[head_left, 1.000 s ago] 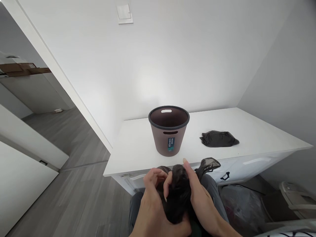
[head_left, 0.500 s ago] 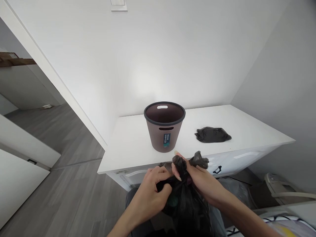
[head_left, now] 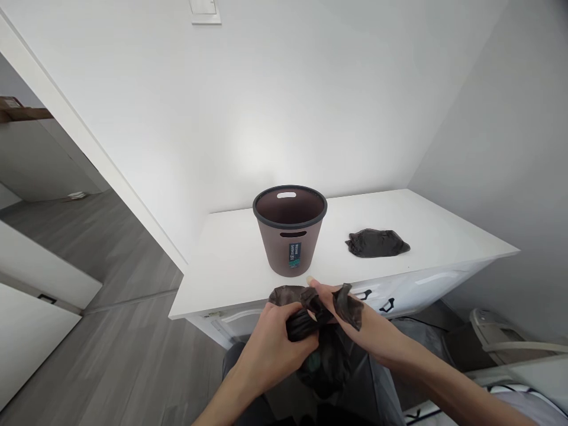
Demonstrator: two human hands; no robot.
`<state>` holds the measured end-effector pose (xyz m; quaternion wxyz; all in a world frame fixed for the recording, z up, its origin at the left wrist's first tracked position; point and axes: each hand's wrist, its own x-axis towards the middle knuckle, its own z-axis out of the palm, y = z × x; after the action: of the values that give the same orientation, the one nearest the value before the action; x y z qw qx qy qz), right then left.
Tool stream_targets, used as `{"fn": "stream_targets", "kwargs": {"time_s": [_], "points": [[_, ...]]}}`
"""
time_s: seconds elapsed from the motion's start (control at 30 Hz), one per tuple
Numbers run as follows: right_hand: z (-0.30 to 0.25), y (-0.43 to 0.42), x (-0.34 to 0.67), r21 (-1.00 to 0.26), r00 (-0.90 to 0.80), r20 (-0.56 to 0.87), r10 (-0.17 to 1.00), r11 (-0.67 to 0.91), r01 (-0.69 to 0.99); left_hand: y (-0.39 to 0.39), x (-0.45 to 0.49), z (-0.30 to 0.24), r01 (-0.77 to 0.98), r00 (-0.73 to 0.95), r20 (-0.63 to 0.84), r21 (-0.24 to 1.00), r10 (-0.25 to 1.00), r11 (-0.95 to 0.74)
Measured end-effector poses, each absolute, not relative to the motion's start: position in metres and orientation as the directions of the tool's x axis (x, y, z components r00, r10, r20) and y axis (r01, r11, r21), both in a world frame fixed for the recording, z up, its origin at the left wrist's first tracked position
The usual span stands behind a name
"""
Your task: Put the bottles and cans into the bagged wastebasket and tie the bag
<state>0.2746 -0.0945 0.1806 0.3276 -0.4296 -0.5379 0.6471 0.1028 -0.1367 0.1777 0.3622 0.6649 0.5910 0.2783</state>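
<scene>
A filled black garbage bag (head_left: 326, 364) hangs in front of the cabinet, below my two hands. My left hand (head_left: 284, 337) is closed round the gathered neck of the bag. Close beside it, my right hand (head_left: 339, 305) grips the bag's twisted top, thumb pointing toward the bin. Loose flaps of plastic stick out over the right wrist and above the left fingers. Parts of the right fingers are hidden by the plastic. Just beyond the hands, a brown garbage bin (head_left: 290, 236) with a dark rim stands upright on the white countertop (head_left: 226, 260).
A folded black plastic bag (head_left: 377, 243) lies on the countertop, right of the bin. Black handles (head_left: 387, 305) mark the cabinet front. A grey appliance (head_left: 492, 334) stands at the lower right. At the left are a doorway and a white door (head_left: 35, 331).
The gathered plastic has shifted in my hands, and my left hand now wraps round the neck. The bag's body hangs less spread. The view has shifted slightly.
</scene>
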Motion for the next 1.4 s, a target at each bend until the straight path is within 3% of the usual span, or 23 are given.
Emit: {"fn": "stream_targets", "kwargs": {"time_s": [0.1, 0.2, 0.3, 0.4, 0.57, 0.73, 0.83, 1.03, 1.2, 1.3, 1.4], "points": [[0.191, -0.093, 0.282, -0.985, -0.545, -0.172, 0.820, -0.154, 0.080, -0.131, 0.096, 0.174, 0.574, 0.200, -0.032, 0.813, 0.979, -0.091], [0.206, -0.086, 0.293, -0.989, -0.744, -0.146, 0.652, -0.072, 0.131, -0.128, 0.091, 0.177, 0.507, 0.230, -0.037, 0.857, 0.972, -0.088], [0.220, -0.076, 0.307, -0.968, -0.868, -0.056, 0.493, 0.187, 0.168, -0.126, 0.088, 0.183, 0.394, 0.285, -0.151, 0.919, 0.947, 0.028], [0.222, -0.071, 0.316, -0.920, -0.902, 0.039, 0.429, 0.367, 0.135, -0.125, 0.085, 0.185, 0.309, 0.311, -0.261, 0.937, 0.914, 0.163], [0.202, -0.077, 0.319, -0.880, -0.778, 0.097, 0.621, 0.419, 0.224, -0.125, 0.079, 0.190, 0.325, 0.258, -0.283, 0.926, 0.924, 0.193], [0.178, -0.076, 0.312, -0.705, -0.585, 0.362, 0.726, 0.623, 0.338, -0.134, 0.088, 0.213, 0.561, 0.227, -0.114, 0.827, 0.967, -0.035], [0.168, -0.068, 0.299, -0.636, -0.468, 0.558, 0.685, 0.716, 0.288, -0.139, 0.091, 0.220, 0.622, 0.245, 0.008, 0.766, 0.970, -0.164], [0.160, -0.052, 0.241, -0.583, -0.211, 0.776, 0.594, 0.804, 0.117, -0.139, 0.066, 0.217, 0.586, 0.039, 0.064, 0.806, 0.997, -0.075], [0.172, -0.045, 0.187, -0.456, -0.173, 0.870, 0.462, 0.887, 0.072, -0.135, 0.036, 0.230, 0.337, -0.126, 0.050, 0.941, 0.991, -0.005], [0.187, -0.041, 0.162, -0.330, -0.149, 0.925, 0.350, 0.933, 0.143, -0.130, 0.024, 0.237, 0.180, -0.201, 0.063, 0.983, 0.978, -0.026], [0.200, -0.033, 0.142, -0.273, -0.190, 0.931, 0.312, 0.940, 0.204, -0.122, 0.014, 0.241, 0.084, -0.282, 0.097, 0.994, 0.954, -0.076]]}}
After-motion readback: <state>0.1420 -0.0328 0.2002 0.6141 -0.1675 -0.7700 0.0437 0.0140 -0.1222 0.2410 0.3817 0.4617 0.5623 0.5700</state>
